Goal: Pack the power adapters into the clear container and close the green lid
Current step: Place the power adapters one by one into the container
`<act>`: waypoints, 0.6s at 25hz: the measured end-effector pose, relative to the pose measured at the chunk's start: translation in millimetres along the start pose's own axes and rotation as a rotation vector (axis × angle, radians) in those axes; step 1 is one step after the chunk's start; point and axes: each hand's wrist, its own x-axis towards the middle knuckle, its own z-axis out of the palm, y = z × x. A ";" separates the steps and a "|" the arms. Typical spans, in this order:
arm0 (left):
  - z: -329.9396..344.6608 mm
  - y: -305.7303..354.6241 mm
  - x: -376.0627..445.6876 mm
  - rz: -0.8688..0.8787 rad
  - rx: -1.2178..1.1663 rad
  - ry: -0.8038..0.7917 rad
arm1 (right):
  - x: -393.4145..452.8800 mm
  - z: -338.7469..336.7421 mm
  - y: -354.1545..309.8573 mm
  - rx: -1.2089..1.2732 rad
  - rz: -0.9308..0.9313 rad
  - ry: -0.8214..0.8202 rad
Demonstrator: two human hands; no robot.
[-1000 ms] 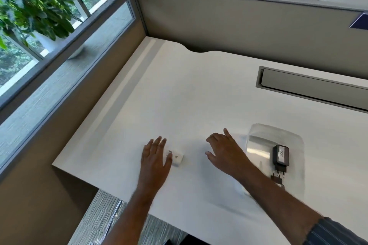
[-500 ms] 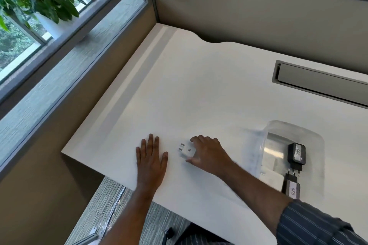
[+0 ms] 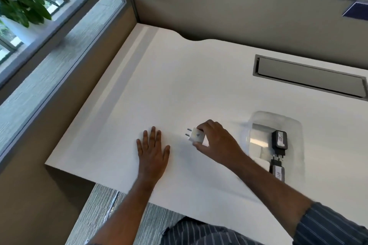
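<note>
The left hand [image 3: 153, 150] lies flat, fingers spread, empty on the desk [image 3: 179, 85]. Just right of it, the right hand [image 3: 216, 142] pinches a white adapter [image 3: 197, 136], prongs pointing left. Further right, the clear container [image 3: 258, 121] holds two black adapters [image 3: 279, 140].

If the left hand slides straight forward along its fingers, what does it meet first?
Probably nothing near: the left hand lies flat on the desk, fingers pointing toward the far partition. The way there looks free, as far as visible.

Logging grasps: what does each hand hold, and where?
Right hand pinches the white adapter by its body sides, prongs free. Left hand holds nothing.
</note>
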 end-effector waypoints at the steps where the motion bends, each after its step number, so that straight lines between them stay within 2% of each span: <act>1: 1.0 6.3 6.3 0.024 0.005 -0.014 | -6.1 -13.7 4.5 0.024 0.022 0.055; 6: 9.3 47.4 33.4 0.146 0.003 -0.052 | -43.2 -67.5 36.8 0.088 0.187 0.283; 9: 15.6 75.9 47.1 0.237 0.016 -0.069 | -66.3 -82.1 60.2 0.086 0.329 0.366; 12: 22.6 103.1 56.2 0.307 0.027 -0.101 | -86.0 -83.0 86.8 0.134 0.441 0.386; 15: 29.2 127.0 59.6 0.353 0.023 -0.136 | -95.9 -79.3 114.1 0.137 0.545 0.293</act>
